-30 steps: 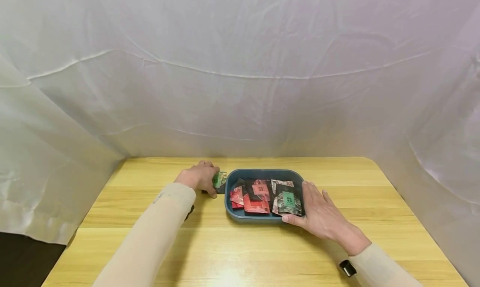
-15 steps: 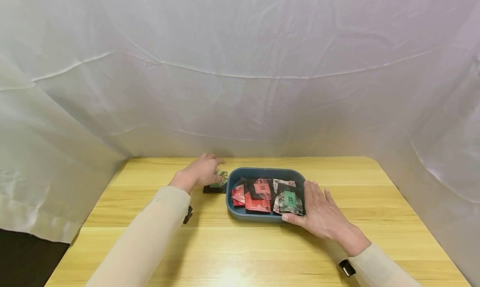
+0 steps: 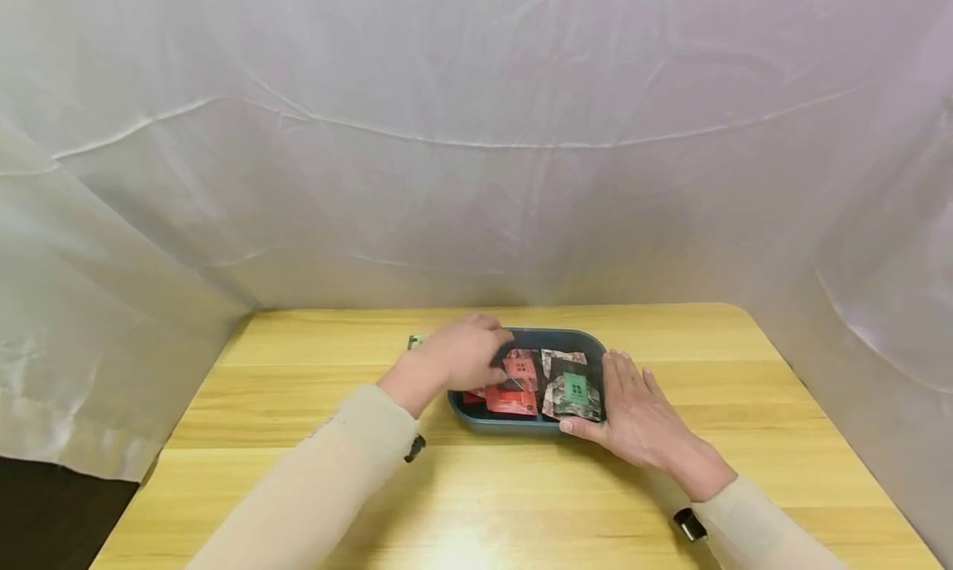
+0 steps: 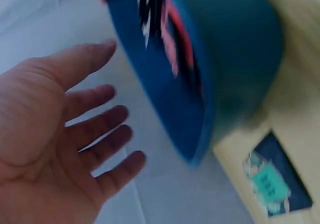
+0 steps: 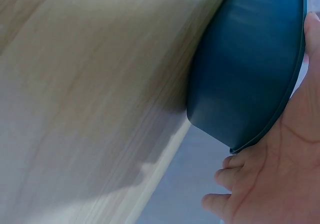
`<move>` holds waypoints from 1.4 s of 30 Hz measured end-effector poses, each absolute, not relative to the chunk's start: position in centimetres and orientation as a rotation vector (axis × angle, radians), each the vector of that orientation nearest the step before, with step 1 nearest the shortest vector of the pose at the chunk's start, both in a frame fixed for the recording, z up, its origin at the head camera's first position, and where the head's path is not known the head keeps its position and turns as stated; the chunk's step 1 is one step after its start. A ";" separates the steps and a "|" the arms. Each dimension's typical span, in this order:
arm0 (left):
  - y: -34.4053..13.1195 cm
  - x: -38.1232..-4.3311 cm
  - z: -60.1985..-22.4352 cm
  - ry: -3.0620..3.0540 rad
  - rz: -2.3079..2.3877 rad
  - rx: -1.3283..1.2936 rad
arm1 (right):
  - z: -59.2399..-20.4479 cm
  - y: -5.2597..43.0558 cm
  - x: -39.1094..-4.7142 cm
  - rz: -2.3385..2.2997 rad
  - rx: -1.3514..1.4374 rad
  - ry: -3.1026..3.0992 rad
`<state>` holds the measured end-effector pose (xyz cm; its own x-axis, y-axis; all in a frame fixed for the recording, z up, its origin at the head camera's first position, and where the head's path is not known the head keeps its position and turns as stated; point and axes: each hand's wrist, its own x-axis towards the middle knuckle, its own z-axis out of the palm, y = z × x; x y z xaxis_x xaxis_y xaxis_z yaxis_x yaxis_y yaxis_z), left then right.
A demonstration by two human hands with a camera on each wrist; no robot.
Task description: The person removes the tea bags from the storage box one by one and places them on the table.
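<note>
My left hand (image 3: 462, 355) hovers over the left end of a blue plastic bin (image 3: 514, 427), its fingers spread and slightly bent. In the left wrist view the palm faces the bin with nothing in it. Inside the bin lie red and black packets (image 3: 512, 400) on the left and a black packet with a green label (image 3: 575, 392) on the right. My right hand (image 3: 648, 425) rests against the bin's right end, fingers extended along the side and thumb at the front rim. On the table left of the bin lies another green-labelled packet (image 4: 272, 184), mostly covered by my left hand in the head view.
The bin stands on a light wooden table (image 3: 476, 495). A pale fabric sheet (image 3: 476, 206) hangs behind the table and along both sides. A dark area (image 3: 59, 504) shows beyond the table's left edge.
My left hand has left the green-labelled packet beside the bin and moved right, over the bin's left end. The packet stays on the table. My right hand has kept its place.
</note>
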<state>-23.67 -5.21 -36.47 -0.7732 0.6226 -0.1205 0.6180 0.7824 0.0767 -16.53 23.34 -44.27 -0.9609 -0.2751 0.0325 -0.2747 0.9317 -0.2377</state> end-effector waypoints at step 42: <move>-1.6 -24.1 -39.9 2.734 -0.162 0.756 | -44.7 23.2 -17.1 -0.507 -0.432 3.040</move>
<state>-24.11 -1.58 -39.88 -0.8167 0.4839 -0.3144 0.5176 0.8552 -0.0283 -17.11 23.17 -44.67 -0.9610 -0.2759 0.0168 -0.2665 0.9084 -0.3221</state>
